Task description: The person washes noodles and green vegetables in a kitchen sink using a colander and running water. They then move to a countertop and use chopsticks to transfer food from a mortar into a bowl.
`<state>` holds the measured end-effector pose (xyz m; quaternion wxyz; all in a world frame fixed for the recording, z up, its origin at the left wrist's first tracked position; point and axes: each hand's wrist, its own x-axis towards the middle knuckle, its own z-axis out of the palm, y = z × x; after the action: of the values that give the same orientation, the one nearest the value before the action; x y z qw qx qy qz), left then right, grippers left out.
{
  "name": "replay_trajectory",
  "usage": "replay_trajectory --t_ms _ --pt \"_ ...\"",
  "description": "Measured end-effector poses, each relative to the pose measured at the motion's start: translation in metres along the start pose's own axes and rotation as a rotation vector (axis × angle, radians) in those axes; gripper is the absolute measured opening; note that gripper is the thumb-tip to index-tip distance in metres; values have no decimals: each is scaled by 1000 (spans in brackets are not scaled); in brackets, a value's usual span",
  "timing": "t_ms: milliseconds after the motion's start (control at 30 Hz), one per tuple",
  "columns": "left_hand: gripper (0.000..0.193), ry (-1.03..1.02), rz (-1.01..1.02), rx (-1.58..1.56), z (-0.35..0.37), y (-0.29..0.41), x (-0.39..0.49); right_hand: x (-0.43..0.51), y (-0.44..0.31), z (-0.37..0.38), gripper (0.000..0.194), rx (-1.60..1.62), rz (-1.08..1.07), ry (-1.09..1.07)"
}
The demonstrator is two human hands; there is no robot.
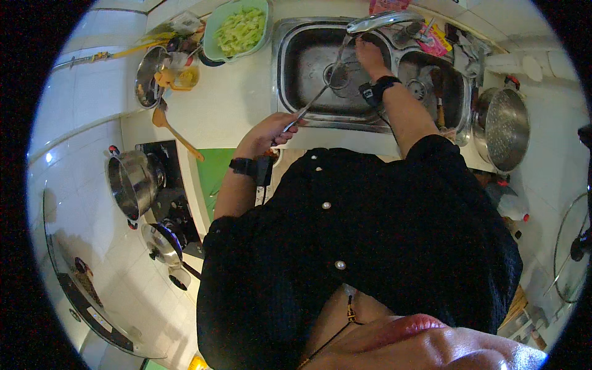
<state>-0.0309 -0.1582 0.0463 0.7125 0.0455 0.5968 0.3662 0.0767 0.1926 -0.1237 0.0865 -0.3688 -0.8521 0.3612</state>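
Observation:
My left hand (277, 129) grips the handle of a long thin metal utensil (317, 96) at the near left edge of the steel sink (305, 60). The utensil slants out over the larger basin, and its far end lies near the water below the faucet (384, 21). Its exact kind cannot be told. My right hand (371, 55) is beside the faucet spout and the falling water, over the right side of the larger basin; whether it holds anything is unclear. In the smaller basin to the right lies an object with a wooden handle (440, 108).
A green basin of chopped greens (240, 30) stands left of the sink. Farther left are a steel bowl (148, 78) and a wooden spatula (178, 134). Pots (134, 185) and a lidded pan (162, 243) are on the stove side. A steel steamer pot (504, 129) stands at right.

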Motion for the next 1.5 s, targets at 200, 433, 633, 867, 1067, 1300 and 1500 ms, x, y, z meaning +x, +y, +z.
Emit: replay_trajectory --t_ms 200,433,633,867,1067,1300,1500 --pt "29 -144 -224 -467 9 35 33 -39 -32 41 40 -344 -533 120" --pt "25 -157 -173 -628 11 71 60 -59 -50 68 40 -102 -644 -341" --pt "27 -146 -187 -511 23 81 47 -63 -54 14 56 -351 -447 -24" --pt "30 -179 -201 -558 15 58 5 -61 -67 -7 68 -51 -79 -423" --pt "29 -21 -137 -373 13 43 -24 -66 -62 30 56 -336 -420 -418" --pt "22 100 -191 -280 10 23 -69 -84 -9 30 57 -680 -545 -283" --pt "22 123 -87 -144 27 19 -74 -87 -30 57 80 208 -168 135"
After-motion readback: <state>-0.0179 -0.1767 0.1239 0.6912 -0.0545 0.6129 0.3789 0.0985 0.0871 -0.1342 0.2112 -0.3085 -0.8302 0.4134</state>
